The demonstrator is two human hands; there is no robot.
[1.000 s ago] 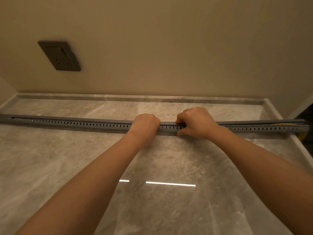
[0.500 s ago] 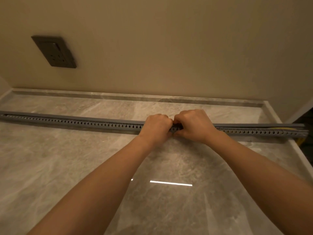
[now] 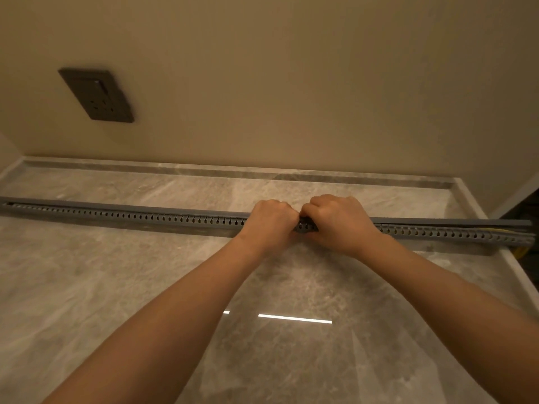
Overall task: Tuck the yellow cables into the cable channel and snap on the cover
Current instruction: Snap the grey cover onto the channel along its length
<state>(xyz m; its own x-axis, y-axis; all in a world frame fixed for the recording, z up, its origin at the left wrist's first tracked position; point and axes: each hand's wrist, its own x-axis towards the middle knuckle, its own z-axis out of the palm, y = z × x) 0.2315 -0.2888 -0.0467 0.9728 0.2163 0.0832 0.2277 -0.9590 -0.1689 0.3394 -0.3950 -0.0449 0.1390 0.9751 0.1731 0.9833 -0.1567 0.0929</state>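
A long grey slotted cable channel (image 3: 175, 220) lies across the marble counter from the left edge to the right edge. Its grey cover (image 3: 437, 220) sits along the top. Yellow cables (image 3: 509, 229) show only at the far right end, inside the channel and hanging past the counter edge. My left hand (image 3: 269, 220) and my right hand (image 3: 335, 218) are fists side by side, knuckles touching, both clenched over the channel's middle and pressing on the cover. The stretch under them is hidden.
A dark wall socket (image 3: 97, 96) is on the beige wall at the upper left. The grey marble counter (image 3: 116, 287) has a raised lip at the back and right. A dark gap (image 3: 525, 217) opens past the right edge.
My left hand slid right along the channel until it met my right hand. The hands were apart one second ago. The view shifted slightly.
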